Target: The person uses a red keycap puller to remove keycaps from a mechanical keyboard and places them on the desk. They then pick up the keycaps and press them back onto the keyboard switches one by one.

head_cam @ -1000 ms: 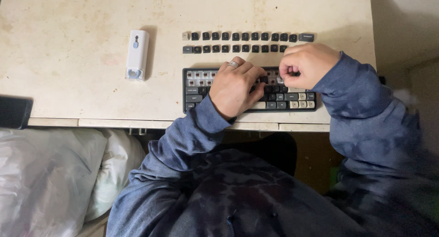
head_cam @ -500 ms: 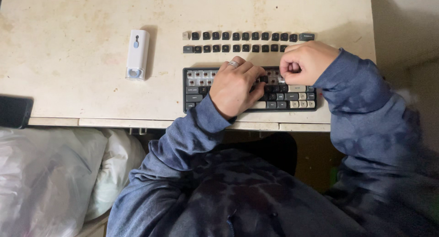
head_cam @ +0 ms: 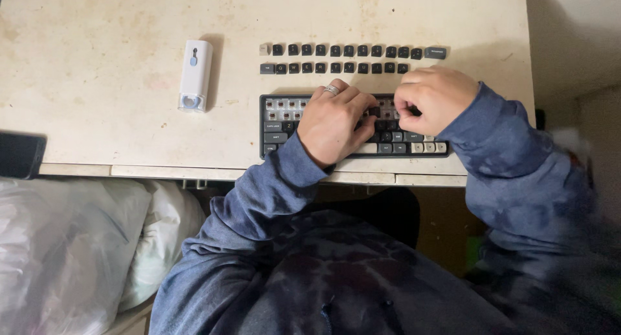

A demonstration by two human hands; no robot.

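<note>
A dark compact keyboard (head_cam: pixel 278 125) lies near the front edge of the cream desk (head_cam: pixel 110 121). Its upper rows are stripped of caps, and bare switches show there. My left hand (head_cam: pixel 333 125), with a ring (head_cam: pixel 331 89) on one finger, lies flat over the keyboard's middle and holds it down. My right hand (head_cam: pixel 433 99) is curled over the keyboard's upper right, fingertips pinched on a small dark piece that looks like a keycap (head_cam: pixel 414 110). Two rows of removed dark keycaps (head_cam: pixel 349 50) are lined up on the desk behind the keyboard.
A white oblong gadget (head_cam: pixel 195 75) with a round end lies left of the keycap rows. A black flat object (head_cam: pixel 19 155) sticks over the desk's left front edge. Clear plastic bags (head_cam: pixel 65 244) are piled below the desk on the left. The desk is stained.
My right hand has come down and slightly toward me, from above the keyboard's back edge onto its upper right keys. The left hand has stayed put.
</note>
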